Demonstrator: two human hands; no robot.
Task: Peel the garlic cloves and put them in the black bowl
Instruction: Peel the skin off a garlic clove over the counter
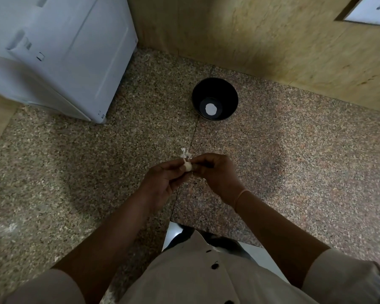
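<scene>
Both hands, left (162,183) and right (215,172), pinch one garlic clove (187,166) between their curled fingertips above the table (97,172), well short of the black bowl (214,98).

The left hand (162,181) and right hand (215,172) hide most of the garlic clove (187,166). The white cabinet (53,51) is cut off at top and left. The pale spot (211,109) in the black bowl (228,93) is too small to identify.

Left hand (162,181), right hand (215,174) together, both in pinching grip
</scene>
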